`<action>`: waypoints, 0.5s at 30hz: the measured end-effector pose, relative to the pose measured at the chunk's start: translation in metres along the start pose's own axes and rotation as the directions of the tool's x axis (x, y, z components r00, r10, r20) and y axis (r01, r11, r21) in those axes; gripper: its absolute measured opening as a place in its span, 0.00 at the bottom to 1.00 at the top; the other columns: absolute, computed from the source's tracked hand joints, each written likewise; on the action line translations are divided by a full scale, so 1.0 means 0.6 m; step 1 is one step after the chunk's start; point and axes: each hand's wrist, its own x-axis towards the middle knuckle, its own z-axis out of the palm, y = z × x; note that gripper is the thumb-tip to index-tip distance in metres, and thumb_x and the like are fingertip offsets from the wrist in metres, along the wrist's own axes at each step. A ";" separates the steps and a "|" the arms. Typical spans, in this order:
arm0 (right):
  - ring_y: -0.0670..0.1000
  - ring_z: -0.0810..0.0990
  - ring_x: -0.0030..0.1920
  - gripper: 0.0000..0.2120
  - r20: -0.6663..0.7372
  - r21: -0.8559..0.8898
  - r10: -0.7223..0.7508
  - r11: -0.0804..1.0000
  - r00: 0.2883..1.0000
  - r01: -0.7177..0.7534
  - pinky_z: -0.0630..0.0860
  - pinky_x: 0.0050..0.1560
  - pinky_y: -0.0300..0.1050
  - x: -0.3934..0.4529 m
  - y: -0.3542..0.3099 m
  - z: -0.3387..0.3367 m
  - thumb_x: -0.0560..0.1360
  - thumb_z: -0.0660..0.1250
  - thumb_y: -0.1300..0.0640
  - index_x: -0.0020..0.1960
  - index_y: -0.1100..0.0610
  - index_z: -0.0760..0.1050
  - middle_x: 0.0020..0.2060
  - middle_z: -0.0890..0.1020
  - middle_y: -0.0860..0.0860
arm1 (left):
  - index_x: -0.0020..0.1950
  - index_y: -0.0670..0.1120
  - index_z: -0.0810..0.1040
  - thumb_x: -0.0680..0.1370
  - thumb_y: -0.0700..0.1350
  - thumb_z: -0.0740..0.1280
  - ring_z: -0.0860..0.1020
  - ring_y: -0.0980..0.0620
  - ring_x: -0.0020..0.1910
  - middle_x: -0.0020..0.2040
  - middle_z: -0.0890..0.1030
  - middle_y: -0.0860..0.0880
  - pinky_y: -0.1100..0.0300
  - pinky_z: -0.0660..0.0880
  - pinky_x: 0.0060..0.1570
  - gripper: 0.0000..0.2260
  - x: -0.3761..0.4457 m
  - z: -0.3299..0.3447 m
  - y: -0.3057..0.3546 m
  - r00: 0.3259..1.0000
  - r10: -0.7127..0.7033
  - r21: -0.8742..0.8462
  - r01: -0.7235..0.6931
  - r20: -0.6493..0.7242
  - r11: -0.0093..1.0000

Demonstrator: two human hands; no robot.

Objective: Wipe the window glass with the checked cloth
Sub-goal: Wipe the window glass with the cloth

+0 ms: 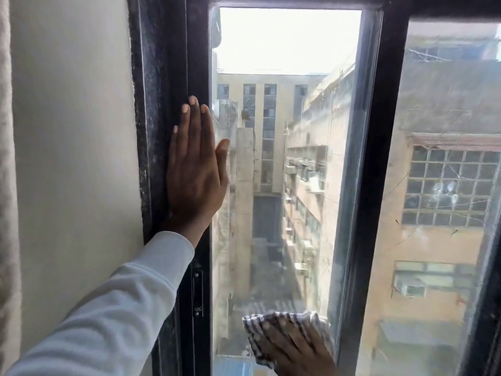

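The window glass [284,164] is a tall pane in a black frame, smeared and dusty, with buildings showing through it. My left hand [196,169] lies flat with fingers straight on the pane's left frame bar, its thumb over the edge of the glass. My right hand [295,348] presses the checked cloth [273,321] against the lower part of the glass, near the bottom edge of the view. The cloth is bunched under my fingers; part of it is hidden by the hand.
A black frame bar [371,185] separates this pane from a second, dirtier pane [447,185] on the right. A white wall [73,158] and a curtain edge [6,185] stand on the left. A small latch [197,291] sits low on the left frame.
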 end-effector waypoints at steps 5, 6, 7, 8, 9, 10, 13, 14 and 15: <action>0.59 0.45 0.91 0.35 -0.132 0.151 0.050 0.988 0.990 -0.029 0.39 0.89 0.69 0.253 0.203 -0.086 0.87 0.60 0.44 0.90 0.46 0.52 0.91 0.49 0.50 | 0.90 0.39 0.58 0.93 0.52 0.52 0.57 0.42 0.91 0.91 0.58 0.40 0.45 0.56 0.90 0.29 0.002 -0.004 0.001 1.000 -0.001 -0.041 0.001 0.007 0.999; 0.60 0.48 0.91 0.32 -0.184 0.192 0.110 0.979 0.977 -0.074 0.44 0.89 0.71 0.327 0.257 -0.109 0.89 0.56 0.43 0.90 0.47 0.54 0.91 0.52 0.51 | 0.90 0.39 0.58 0.93 0.52 0.53 0.56 0.42 0.91 0.91 0.58 0.40 0.45 0.55 0.90 0.28 0.002 -0.005 0.001 1.000 -0.003 -0.054 0.004 0.009 0.999; 0.61 0.53 0.90 0.30 -0.244 0.214 0.192 0.967 0.951 -0.140 0.50 0.88 0.72 0.399 0.307 -0.128 0.90 0.54 0.42 0.90 0.47 0.57 0.90 0.57 0.52 | 0.91 0.39 0.58 0.93 0.51 0.53 0.56 0.42 0.91 0.91 0.58 0.40 0.46 0.55 0.90 0.28 0.002 -0.005 0.001 1.000 -0.006 -0.066 0.007 0.013 0.998; 0.61 0.57 0.89 0.29 -0.272 0.215 0.275 0.951 0.922 -0.221 0.54 0.87 0.71 0.466 0.353 -0.148 0.90 0.53 0.40 0.89 0.47 0.59 0.89 0.61 0.53 | 0.91 0.39 0.58 0.93 0.51 0.53 0.56 0.42 0.92 0.91 0.58 0.40 0.46 0.55 0.90 0.28 0.001 -0.004 0.001 1.000 -0.009 -0.075 0.010 0.015 0.997; 0.62 0.60 0.88 0.29 -0.294 0.205 0.354 0.931 0.888 -0.303 0.56 0.87 0.71 0.517 0.382 -0.164 0.90 0.52 0.39 0.89 0.48 0.61 0.88 0.63 0.54 | 0.90 0.39 0.58 0.93 0.51 0.53 0.56 0.42 0.91 0.91 0.58 0.40 0.46 0.55 0.90 0.28 0.001 -0.003 0.001 1.000 -0.010 -0.076 0.012 0.014 0.997; 0.62 0.62 0.88 0.29 -0.303 0.190 0.414 0.909 0.858 -0.372 0.55 0.87 0.71 0.546 0.392 -0.173 0.90 0.51 0.38 0.88 0.48 0.62 0.88 0.65 0.55 | 0.90 0.39 0.58 0.93 0.51 0.53 0.57 0.42 0.91 0.91 0.58 0.40 0.46 0.56 0.90 0.28 0.001 -0.003 0.001 1.000 -0.012 -0.073 0.013 0.010 0.997; 0.64 0.58 0.89 0.29 -0.315 0.174 0.411 0.911 0.855 -0.374 0.49 0.88 0.71 0.511 0.317 -0.150 0.90 0.51 0.40 0.89 0.49 0.60 0.89 0.62 0.56 | 0.90 0.38 0.59 0.93 0.53 0.48 0.58 0.42 0.91 0.91 0.59 0.40 0.45 0.57 0.90 0.29 0.002 -0.005 0.002 1.000 -0.008 -0.054 0.008 0.000 0.998; 0.64 0.54 0.90 0.30 -0.288 0.181 0.380 0.923 0.879 -0.339 0.45 0.88 0.71 0.463 0.263 -0.135 0.90 0.53 0.41 0.90 0.48 0.57 0.90 0.59 0.56 | 0.90 0.38 0.59 0.93 0.54 0.47 0.57 0.42 0.91 0.91 0.59 0.40 0.45 0.57 0.90 0.29 0.002 -0.005 0.003 1.000 -0.002 -0.049 0.002 0.005 0.999; 0.64 0.51 0.90 0.31 -0.244 0.193 0.331 0.938 0.912 -0.289 0.41 0.88 0.71 0.401 0.197 -0.116 0.89 0.56 0.43 0.90 0.48 0.55 0.90 0.56 0.55 | 0.90 0.38 0.58 0.92 0.54 0.45 0.57 0.42 0.91 0.91 0.58 0.40 0.46 0.56 0.90 0.30 0.001 -0.004 0.003 1.000 0.000 -0.044 0.000 0.011 0.999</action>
